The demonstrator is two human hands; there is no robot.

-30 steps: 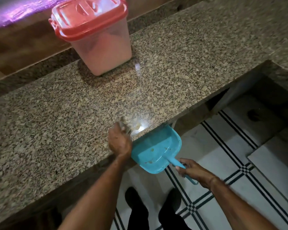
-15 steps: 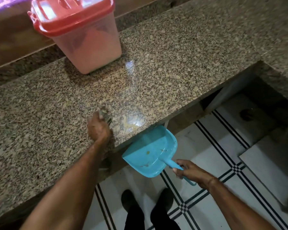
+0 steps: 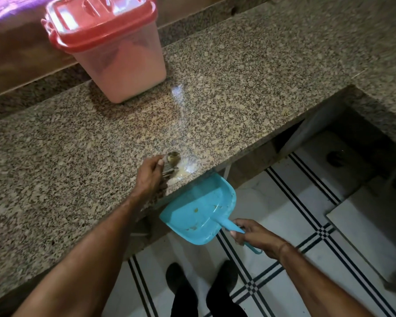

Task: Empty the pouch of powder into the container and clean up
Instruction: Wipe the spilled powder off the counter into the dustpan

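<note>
Speckled granite table (image 3: 238, 92) runs above a striped tile floor (image 3: 295, 216). Cleanup is under way: the left hand (image 3: 149, 177) is closed around a small brush (image 3: 172, 161), spilled powder (image 3: 185, 168) lying just beyond its fingers at the edge. Below them, the right hand (image 3: 257, 239) grips the blue dustpan (image 3: 199, 209) by its handle. Well beyond stands the lidded container (image 3: 114, 51). Next, probably, sweep the powder over the edge into the pan.

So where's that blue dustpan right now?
The blue dustpan sits low in the head view, right of centre, held by its handle in the right hand, with its open mouth just under the edge of the granite counter, below the spilled powder.
</note>
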